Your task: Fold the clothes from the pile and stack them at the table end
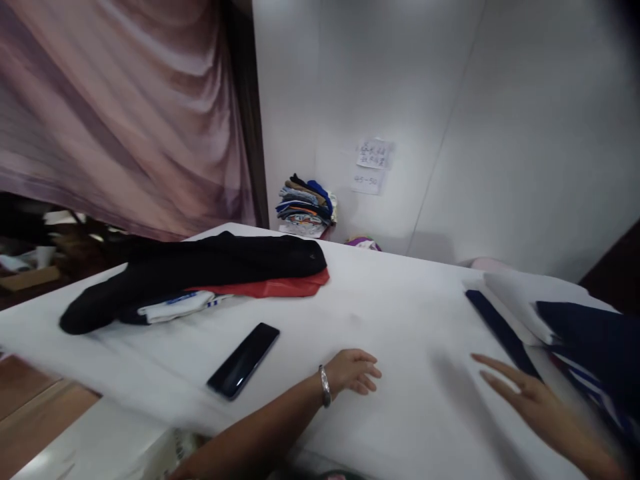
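Observation:
My left hand, with a silver bracelet at the wrist, is over the white tabletop. Its fingers are apart and hold nothing. On the right, my right hand is raised above the table with its fingers stretched out and nothing in them. Close to it lie dark navy garments, one with white and blue stripes, beside a white folded cloth. A black smartphone lies to the left of my left hand.
At the left of the table, a black garment lies on red cloth and a white-and-blue piece. Beyond the far edge, a stack of folded clothes stands by the wall. A pinkish curtain hangs at the left.

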### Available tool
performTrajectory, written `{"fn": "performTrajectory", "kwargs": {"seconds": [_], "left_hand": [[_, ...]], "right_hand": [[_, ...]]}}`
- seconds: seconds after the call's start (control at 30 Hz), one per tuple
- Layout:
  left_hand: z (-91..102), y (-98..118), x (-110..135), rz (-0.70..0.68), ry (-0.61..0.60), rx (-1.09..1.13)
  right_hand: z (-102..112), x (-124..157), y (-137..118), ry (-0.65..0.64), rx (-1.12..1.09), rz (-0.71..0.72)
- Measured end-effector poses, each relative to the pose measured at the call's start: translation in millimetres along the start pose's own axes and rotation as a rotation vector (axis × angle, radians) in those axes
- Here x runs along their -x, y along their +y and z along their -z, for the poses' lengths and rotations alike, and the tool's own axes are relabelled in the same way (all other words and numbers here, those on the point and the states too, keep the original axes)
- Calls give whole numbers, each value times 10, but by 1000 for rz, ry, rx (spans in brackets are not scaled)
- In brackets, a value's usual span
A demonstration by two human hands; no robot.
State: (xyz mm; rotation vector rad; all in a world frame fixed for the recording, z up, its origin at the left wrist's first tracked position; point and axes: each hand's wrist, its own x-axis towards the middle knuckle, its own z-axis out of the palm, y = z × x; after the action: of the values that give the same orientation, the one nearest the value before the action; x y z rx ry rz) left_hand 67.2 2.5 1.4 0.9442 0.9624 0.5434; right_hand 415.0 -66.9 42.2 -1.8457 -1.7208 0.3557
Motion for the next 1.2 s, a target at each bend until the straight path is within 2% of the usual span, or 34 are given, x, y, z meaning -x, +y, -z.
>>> {"fn": "performTrajectory", "kwargs": {"seconds": [0.1,0.17,0.27,0.4,0.5,0.6,0.67,0.77,0.87,0.97,1.07,1.2], "left_hand": [[230,15,115,-54,60,21],[398,19,195,-91,107,28],[670,50,318,-157,174,14],[1085,184,451,-271,269,-93],[1457,358,527,-383,421,-321],[1868,581,585,-472,695,-746],[2144,737,595,-463,874,-1039],[2526,931,535,-420,1022,-1373],[2841,1030,398,-404,1087,-1587],[3067,1059,254,-388,1094,-1675],[3200,1100,164,-358,1066,-1719],[3265,1247,115,-262,1005,-1703]], "right_hand": [[-597,-17,-310,-229,-139,12],[-898,-46,-463,-284,-201,15],[-1241,-100,-693,-345,-269,52],[-1555,-164,-974,-409,-314,90],[-1730,-206,-1105,-444,-364,93],[-1902,-252,-1150,-433,-391,112],[-2024,-277,-1141,-406,-389,135],[-2201,-288,-1088,-297,-369,200],[-2327,-267,-1013,-167,-326,309],[-2381,-237,-958,-133,-279,372],[-2388,-219,-949,-133,-275,360],[-2381,-218,-976,-145,-302,305]]}}
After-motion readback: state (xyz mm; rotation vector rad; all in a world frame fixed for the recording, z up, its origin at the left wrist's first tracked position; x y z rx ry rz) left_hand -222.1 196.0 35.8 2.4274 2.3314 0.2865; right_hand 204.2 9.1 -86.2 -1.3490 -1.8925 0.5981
